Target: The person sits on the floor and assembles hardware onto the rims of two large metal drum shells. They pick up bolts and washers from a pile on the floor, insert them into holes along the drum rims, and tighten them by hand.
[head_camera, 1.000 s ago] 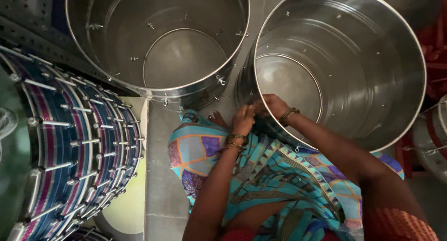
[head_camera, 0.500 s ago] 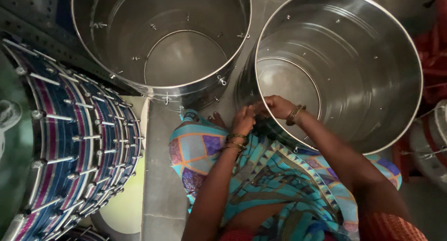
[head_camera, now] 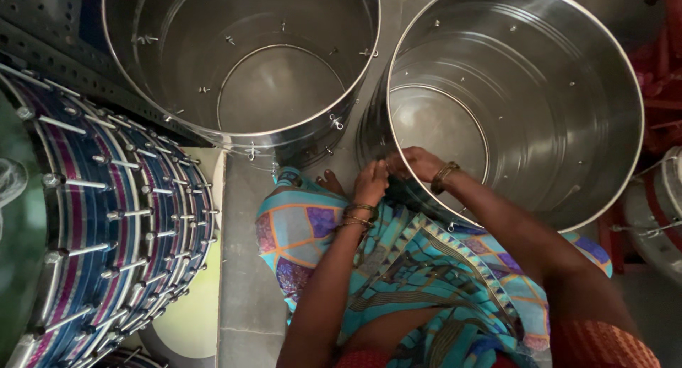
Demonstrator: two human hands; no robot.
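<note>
Two big, open steel drum shells stand on the floor in front of me. My hands meet at the near rim of the right shell point(head_camera: 527, 105). My left hand point(head_camera: 371, 183), with bangles on the wrist, pinches the wall from outside. My right hand point(head_camera: 418, 163), also with a bangle, curls over the rim and presses from inside. Whether anything small sits between the fingers is hidden. The left shell point(head_camera: 241, 62) has small bolts and hooks around its wall. My lap is covered with a turquoise patterned cloth point(head_camera: 419, 268).
A stack of striped blue and purple drums with metal tension rods point(head_camera: 106, 219) leans at the left. A dark perforated metal rack point(head_camera: 50, 34) runs along the upper left. Part of another drum point(head_camera: 664, 212) and red items are at the right edge. Grey floor tiles point(head_camera: 245, 268) show between.
My hands have stayed at the near rim of the right shell, with the left hand lifting slightly closer to the right one. The view has shifted a little.
</note>
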